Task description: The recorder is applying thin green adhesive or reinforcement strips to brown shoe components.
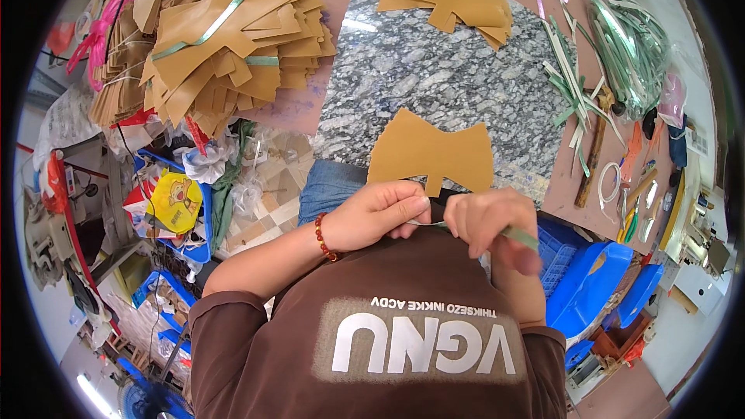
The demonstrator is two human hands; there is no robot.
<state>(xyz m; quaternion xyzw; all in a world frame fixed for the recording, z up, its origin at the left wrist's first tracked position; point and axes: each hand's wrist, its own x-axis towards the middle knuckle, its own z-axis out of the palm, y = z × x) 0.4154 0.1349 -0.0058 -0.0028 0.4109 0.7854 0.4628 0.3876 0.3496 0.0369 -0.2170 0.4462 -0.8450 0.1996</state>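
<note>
Pinching a green strip (521,238), grip closed, left hand (386,212) and right hand (494,223) adjoin tan piece's (431,149) edge, open slab (434,74) beyond

- On the left of my view, I see a blue bin (207,217) with a yellow bag (174,200) in it.
- Above that, I make out a bright pink ribbon (99,37).
- Over on the right, I have a brown wooden stick (592,161) lying on the tabletop.
- Just beside it, I spot a loose white coil (601,185).
- Below the tabletop, I find a blue crate (552,254) near a blue tub (588,285).
</note>
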